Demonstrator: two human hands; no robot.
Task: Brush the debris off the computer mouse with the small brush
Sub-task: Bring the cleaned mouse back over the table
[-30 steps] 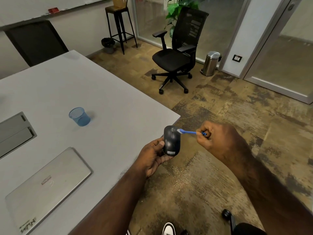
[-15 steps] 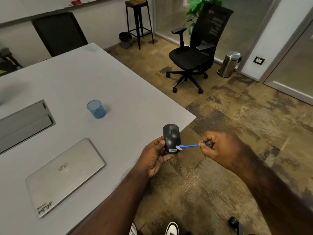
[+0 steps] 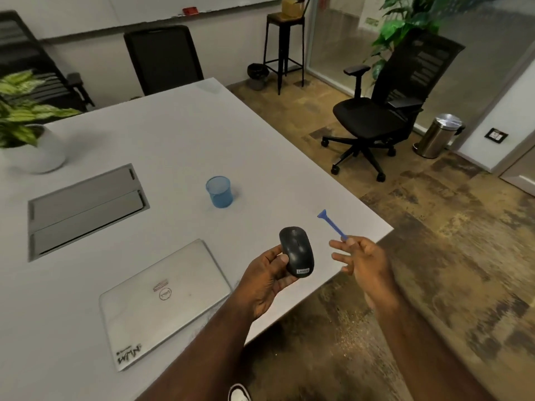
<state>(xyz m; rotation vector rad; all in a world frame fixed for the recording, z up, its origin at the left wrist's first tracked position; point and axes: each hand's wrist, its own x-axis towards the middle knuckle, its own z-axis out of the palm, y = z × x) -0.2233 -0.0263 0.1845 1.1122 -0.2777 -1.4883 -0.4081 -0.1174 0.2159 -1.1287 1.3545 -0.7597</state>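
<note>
My left hand (image 3: 267,282) grips a black computer mouse (image 3: 296,251) from below, above the grey table's near right corner, its top facing me and a white label at its near end. To its right my right hand (image 3: 363,266) pinches the end of the small blue brush (image 3: 333,225) between thumb and fingers, the other fingers spread. The brush points up and away, its flared head clear of the mouse by a hand's width.
On the grey table (image 3: 173,146) stand a blue mesh cup (image 3: 220,192), a shut silver laptop (image 3: 165,302), a recessed cable hatch (image 3: 86,206) and a potted plant (image 3: 26,131). Fine debris (image 3: 344,328) speckles the floor below. A black office chair (image 3: 388,111) and steel bin (image 3: 440,136) stand right.
The brush has come off the mouse and swung up and to the right. Both hands now sit over the table corner as the view turned left.
</note>
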